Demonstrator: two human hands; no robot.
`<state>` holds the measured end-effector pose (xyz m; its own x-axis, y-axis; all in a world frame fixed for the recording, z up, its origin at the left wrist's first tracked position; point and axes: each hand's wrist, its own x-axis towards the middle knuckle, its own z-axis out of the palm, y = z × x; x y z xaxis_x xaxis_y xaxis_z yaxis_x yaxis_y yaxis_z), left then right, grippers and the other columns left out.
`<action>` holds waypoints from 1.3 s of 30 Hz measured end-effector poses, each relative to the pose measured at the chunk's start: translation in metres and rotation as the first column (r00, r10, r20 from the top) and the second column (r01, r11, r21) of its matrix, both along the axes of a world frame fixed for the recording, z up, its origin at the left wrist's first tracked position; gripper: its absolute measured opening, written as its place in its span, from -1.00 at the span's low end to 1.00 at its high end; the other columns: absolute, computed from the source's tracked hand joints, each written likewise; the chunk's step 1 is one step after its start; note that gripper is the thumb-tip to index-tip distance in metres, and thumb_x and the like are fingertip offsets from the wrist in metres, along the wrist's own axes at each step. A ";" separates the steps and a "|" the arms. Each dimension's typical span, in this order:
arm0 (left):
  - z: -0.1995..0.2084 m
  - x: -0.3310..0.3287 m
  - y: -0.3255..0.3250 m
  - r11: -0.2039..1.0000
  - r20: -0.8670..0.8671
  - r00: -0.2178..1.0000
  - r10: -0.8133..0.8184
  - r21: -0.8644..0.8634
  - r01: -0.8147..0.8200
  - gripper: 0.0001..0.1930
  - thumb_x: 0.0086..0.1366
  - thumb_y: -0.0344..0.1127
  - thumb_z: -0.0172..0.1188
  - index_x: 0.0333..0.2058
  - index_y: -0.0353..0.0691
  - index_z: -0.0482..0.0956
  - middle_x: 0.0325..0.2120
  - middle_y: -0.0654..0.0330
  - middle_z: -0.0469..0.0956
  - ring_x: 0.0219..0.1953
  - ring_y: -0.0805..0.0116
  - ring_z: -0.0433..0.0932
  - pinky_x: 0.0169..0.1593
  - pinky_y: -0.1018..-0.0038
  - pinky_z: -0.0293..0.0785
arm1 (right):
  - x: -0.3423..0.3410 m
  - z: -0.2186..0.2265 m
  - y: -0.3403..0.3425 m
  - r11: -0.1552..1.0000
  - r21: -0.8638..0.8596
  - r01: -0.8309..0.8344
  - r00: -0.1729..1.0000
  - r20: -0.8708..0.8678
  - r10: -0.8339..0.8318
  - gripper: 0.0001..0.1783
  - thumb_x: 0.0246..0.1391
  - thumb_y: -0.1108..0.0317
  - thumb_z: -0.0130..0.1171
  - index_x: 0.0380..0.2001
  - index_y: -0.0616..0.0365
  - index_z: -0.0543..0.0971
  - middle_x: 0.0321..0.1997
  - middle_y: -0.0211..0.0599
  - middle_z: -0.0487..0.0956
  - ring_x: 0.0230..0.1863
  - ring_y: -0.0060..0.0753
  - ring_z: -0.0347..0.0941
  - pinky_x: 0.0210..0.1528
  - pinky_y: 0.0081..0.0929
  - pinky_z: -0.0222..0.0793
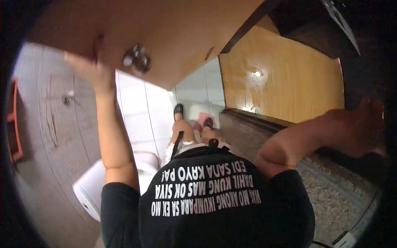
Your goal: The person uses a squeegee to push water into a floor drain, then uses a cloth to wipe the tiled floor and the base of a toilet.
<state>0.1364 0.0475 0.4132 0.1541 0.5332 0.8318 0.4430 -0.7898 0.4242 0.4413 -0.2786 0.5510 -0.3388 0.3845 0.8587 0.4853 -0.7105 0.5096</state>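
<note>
My left hand (93, 74) is raised at the lower edge of a brown wooden panel (186, 29), its fingers stretched out against it. A shiny round metal knob (137, 60) sticks out from the panel, just right of that hand. My right hand (366, 128) reaches out to the far right into deep shadow. It is dim and smeared, so its fingers and anything in them cannot be made out. Nearest to it is a dark surface (314, 25) with a pale strip.
A lighter wooden panel (285, 78) with glossy reflections stands right of the white tiled floor (136, 111). Below it runs a speckled stone-like surface (326, 198). A white rounded object (91, 190) stands beside my left arm. A red-framed item (14, 124) sits at the far left.
</note>
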 end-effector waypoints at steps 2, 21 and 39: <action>-0.013 0.013 -0.005 0.989 0.148 0.980 -0.132 -0.039 0.139 -0.49 0.13 -0.35 0.22 -0.06 -0.47 0.19 -0.09 -0.09 0.26 -0.06 0.17 0.32 0.06 0.30 0.24 | -0.009 -0.007 -0.013 0.844 0.374 -0.385 0.889 -0.097 0.448 -0.79 -0.10 0.43 0.11 -0.33 0.28 0.49 -0.26 -0.14 0.54 -0.30 -0.37 0.48 -0.34 -0.42 0.46; -0.053 -0.112 0.305 0.817 -0.363 0.804 0.471 0.522 -0.244 -0.70 0.23 -0.19 0.06 -0.25 -0.36 0.47 -0.28 -0.01 0.54 -0.29 0.11 0.53 -0.12 0.28 0.46 | -0.059 -0.058 -0.211 0.521 0.021 0.853 0.513 -0.218 -0.830 -0.09 0.04 -0.36 -0.26 0.20 0.19 0.05 0.23 0.07 -0.02 0.31 0.12 -0.22 0.21 0.16 -0.09; -0.062 0.017 0.086 0.985 -0.087 0.993 -0.080 0.143 0.092 -0.62 0.06 -0.11 0.10 -0.28 -0.33 0.47 -0.26 0.00 0.45 -0.22 0.13 0.43 -0.14 0.35 0.38 | -0.068 -0.063 -0.219 0.866 -0.065 0.496 0.806 -0.338 -0.487 -0.32 0.03 -0.13 0.05 0.06 0.14 0.29 0.20 -0.14 0.00 0.27 -0.22 -0.12 0.20 -0.10 -0.05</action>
<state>0.1539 0.1338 0.3508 0.2636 0.3885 0.8829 0.3990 -0.8772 0.2669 0.3733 -0.4973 0.4884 0.1961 0.3994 0.8956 0.2038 -0.9100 0.3611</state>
